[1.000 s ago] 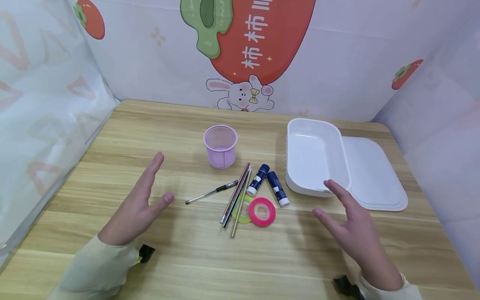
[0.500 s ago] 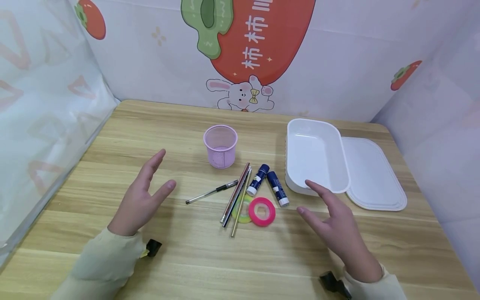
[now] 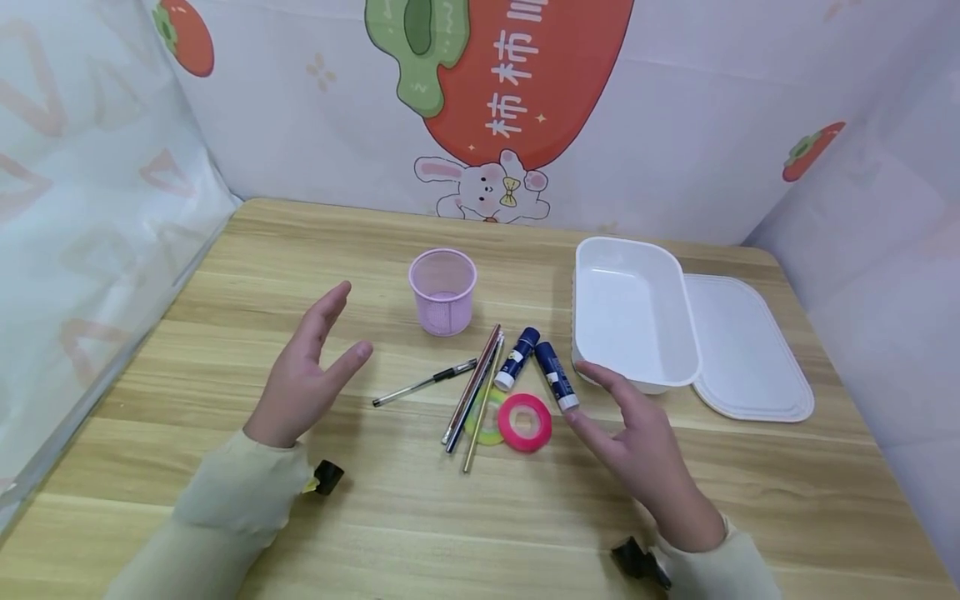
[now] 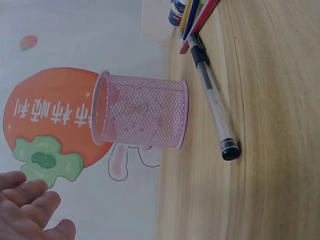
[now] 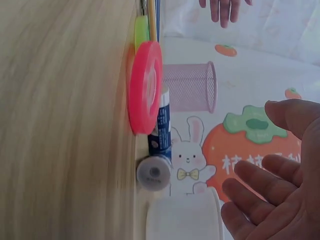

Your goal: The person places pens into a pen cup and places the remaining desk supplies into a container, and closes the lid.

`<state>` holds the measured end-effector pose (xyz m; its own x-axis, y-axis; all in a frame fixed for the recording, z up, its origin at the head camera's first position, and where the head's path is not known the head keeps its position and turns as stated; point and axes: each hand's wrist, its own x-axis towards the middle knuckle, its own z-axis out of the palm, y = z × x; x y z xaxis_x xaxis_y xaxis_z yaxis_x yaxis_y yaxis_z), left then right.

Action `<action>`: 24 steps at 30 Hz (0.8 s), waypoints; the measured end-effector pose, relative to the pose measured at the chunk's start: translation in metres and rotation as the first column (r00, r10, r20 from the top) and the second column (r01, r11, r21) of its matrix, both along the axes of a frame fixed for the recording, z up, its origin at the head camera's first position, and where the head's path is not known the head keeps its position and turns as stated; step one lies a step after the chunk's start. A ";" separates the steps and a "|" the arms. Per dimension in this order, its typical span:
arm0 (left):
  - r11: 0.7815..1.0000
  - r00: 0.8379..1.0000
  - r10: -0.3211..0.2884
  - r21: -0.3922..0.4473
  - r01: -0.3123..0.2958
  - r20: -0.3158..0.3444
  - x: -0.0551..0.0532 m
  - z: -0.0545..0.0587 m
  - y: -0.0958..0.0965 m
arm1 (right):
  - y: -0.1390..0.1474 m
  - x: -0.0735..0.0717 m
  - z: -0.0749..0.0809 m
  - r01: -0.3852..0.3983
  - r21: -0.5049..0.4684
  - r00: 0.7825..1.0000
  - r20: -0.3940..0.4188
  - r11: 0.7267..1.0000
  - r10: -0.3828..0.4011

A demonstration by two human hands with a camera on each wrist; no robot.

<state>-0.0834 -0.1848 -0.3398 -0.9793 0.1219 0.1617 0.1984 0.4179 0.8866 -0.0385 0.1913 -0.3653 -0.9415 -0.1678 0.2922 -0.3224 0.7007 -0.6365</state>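
Observation:
My left hand [image 3: 311,375] hovers above the table left of a black-and-clear pen [image 3: 423,383], fingers extended and thumb apart. A lilac mesh pen cup [image 3: 442,315] stands upright beyond the pen. My right hand [image 3: 645,446], holding nothing, is also raised with fingers extended, near a blue glue stick [image 3: 557,379]. Another glue stick [image 3: 516,360] lies beside that one. Several pencils [image 3: 480,387] lie together across a yellow-green tape roll [image 3: 491,437], partly hiding it. A pink tape roll [image 3: 507,425] lies flat beside them; the right wrist view shows its edge.
A white plastic box [image 3: 637,329] without a cover stands at the back right. Beside it, a white lid [image 3: 750,358] lies on the wooden table [image 3: 450,533]. A printed cloth backdrop [image 3: 690,125] rises behind the table's far edge.
Both hands have moved inward: the left hand forward and right, the right hand leftward from beside the white box toward the glue sticks. The things on the table have not moved.

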 end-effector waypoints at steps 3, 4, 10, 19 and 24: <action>1.000 1.000 -0.001 0.022 0.001 -0.007 -0.002 0.000 0.002 | -0.005 -0.001 -0.001 -0.012 -0.009 1.000 0.004 1.000 0.012; 1.000 1.000 -0.003 0.030 0.003 -0.010 -0.003 0.000 0.003 | -0.007 -0.002 -0.001 -0.018 -0.011 1.000 0.000 1.000 0.018; 0.999 1.000 -0.010 0.051 0.012 -0.028 -0.007 0.000 0.007 | -0.016 -0.005 -0.003 -0.070 -0.024 0.997 -0.036 0.997 0.069; 0.996 0.999 -0.015 0.084 0.017 -0.028 -0.013 -0.001 0.011 | -0.031 -0.009 -0.005 -0.121 -0.025 0.992 -0.033 0.992 0.120; 0.995 0.999 -0.013 0.098 0.016 -0.035 -0.017 -0.004 0.012 | -0.039 -0.011 -0.006 -0.133 -0.024 0.991 -0.011 0.991 0.132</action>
<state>-0.1008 -0.1728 -0.3437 -0.9712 0.1182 0.2071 0.2349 0.3258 0.9158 -0.0497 0.1520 -0.3712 -0.9086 -0.2832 0.3070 -0.4175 0.6353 -0.6497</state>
